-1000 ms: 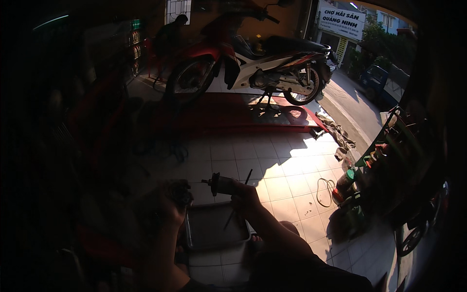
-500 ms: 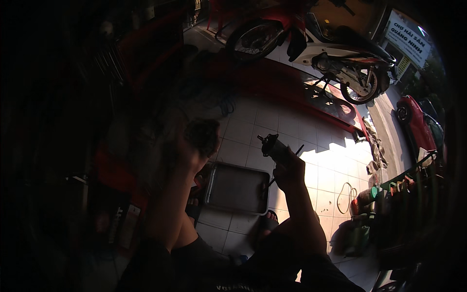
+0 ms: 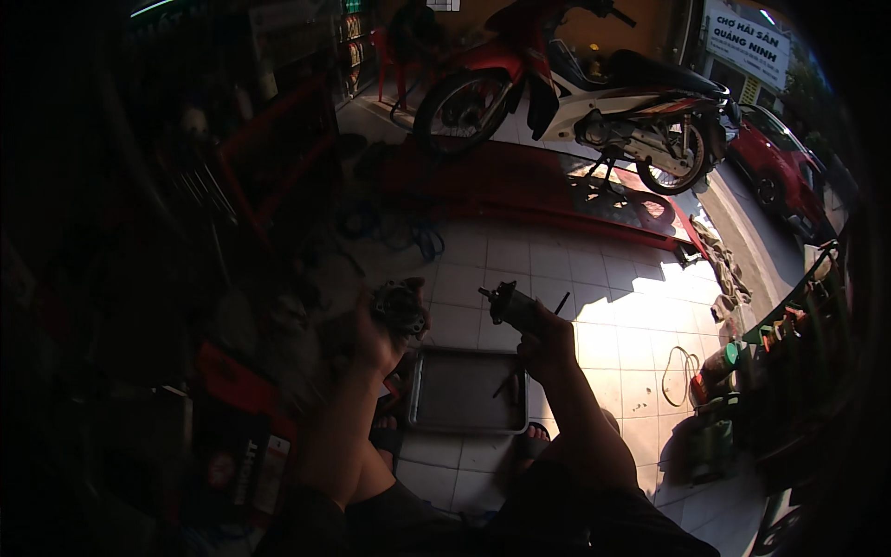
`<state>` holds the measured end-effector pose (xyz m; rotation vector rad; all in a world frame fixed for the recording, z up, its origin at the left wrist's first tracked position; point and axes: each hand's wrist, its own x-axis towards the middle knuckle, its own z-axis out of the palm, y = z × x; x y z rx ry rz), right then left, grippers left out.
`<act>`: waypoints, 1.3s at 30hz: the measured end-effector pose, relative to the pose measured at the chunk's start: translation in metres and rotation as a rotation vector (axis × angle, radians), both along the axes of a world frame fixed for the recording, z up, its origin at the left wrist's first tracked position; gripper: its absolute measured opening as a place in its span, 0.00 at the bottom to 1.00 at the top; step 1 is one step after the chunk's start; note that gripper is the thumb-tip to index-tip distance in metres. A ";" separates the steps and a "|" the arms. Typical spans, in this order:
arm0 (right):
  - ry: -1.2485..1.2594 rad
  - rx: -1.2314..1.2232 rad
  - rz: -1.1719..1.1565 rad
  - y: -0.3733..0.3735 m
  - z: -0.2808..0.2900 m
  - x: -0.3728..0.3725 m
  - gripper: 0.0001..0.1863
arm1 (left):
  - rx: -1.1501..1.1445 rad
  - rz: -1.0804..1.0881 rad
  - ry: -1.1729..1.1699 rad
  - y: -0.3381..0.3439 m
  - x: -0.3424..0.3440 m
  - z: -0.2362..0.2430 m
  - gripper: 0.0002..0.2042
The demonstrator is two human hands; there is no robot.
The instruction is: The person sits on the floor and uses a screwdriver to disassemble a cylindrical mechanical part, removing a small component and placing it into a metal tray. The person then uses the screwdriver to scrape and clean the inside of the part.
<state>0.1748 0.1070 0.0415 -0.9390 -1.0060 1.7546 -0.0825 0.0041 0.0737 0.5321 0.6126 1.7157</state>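
My left hand (image 3: 376, 348) is closed around a dark, roundish metal casting (image 3: 401, 308) with bolt holes along its edge. Gripped in my right hand (image 3: 549, 345) is a starter motor (image 3: 516, 310), a grey cylinder whose flanged end and short shaft point left toward the casting. The two parts are held apart, level with each other. A thin dark rod (image 3: 562, 303) also sticks out from my right hand, its other end reaching down past the fingers. Below, between my feet, a shallow metal tray (image 3: 469, 430) lies on the tiles; a small dark piece at its right side is hard to make out.
A motorbike (image 3: 594, 111) stands on a low red platform (image 3: 520, 206) ahead. Blue hose (image 3: 422, 239) lies on the floor at left, beside dim red cabinets (image 3: 237, 381). Bottles and cans (image 3: 719, 371) crowd a rack at right, near a loose cord loop (image 3: 680, 376).
My view has tilted up and shifted. The left hand has turned the casting, now less blurred, and brought it level with the starter motor. Both hands keep hold.
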 end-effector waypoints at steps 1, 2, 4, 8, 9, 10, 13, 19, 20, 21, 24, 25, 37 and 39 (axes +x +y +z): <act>0.008 0.012 0.008 0.000 0.000 0.002 0.11 | 0.029 -0.024 -0.013 0.002 0.000 -0.001 0.37; 0.015 0.021 0.020 0.000 -0.001 0.003 0.11 | 0.053 -0.046 -0.027 0.003 0.000 -0.003 0.35; 0.127 -0.078 0.084 0.000 0.001 0.012 0.11 | 0.105 -0.089 -0.051 0.004 -0.001 -0.007 0.32; 0.356 -0.312 0.105 0.007 0.000 0.019 0.09 | 0.110 -0.120 -0.087 0.004 0.004 -0.004 0.24; 0.353 -0.303 0.105 0.008 -0.002 0.019 0.09 | 0.084 -0.113 -0.093 0.005 0.006 -0.001 0.22; 0.350 -0.293 0.104 0.010 -0.004 0.020 0.10 | 0.110 -0.145 -0.062 0.007 0.006 -0.003 0.21; 0.332 -0.332 0.044 0.007 0.003 0.015 0.10 | 0.152 -0.203 0.028 0.008 0.003 -0.012 0.19; 0.340 -0.337 0.014 0.009 -0.002 0.022 0.11 | -0.067 0.012 0.319 0.007 0.018 -0.011 0.28; 0.327 -0.348 0.005 0.008 0.001 0.020 0.11 | -0.087 0.067 0.401 0.006 0.019 -0.013 0.30; 0.313 -0.359 -0.005 0.007 0.005 0.018 0.11 | -0.107 0.121 0.482 0.006 0.019 -0.016 0.33; 0.313 -0.348 0.007 0.004 0.011 0.018 0.12 | -0.062 0.149 0.652 0.012 0.014 -0.034 0.38; 0.319 -0.339 0.014 0.003 0.011 0.020 0.12 | -0.053 0.172 0.686 0.015 0.015 -0.040 0.38; 0.257 -0.221 -0.045 0.005 0.027 0.028 0.11 | -0.093 0.144 1.246 0.039 0.028 -0.095 0.38; 0.343 -0.275 -0.005 0.005 0.026 0.030 0.11 | -0.186 0.118 1.393 0.033 0.034 -0.123 0.37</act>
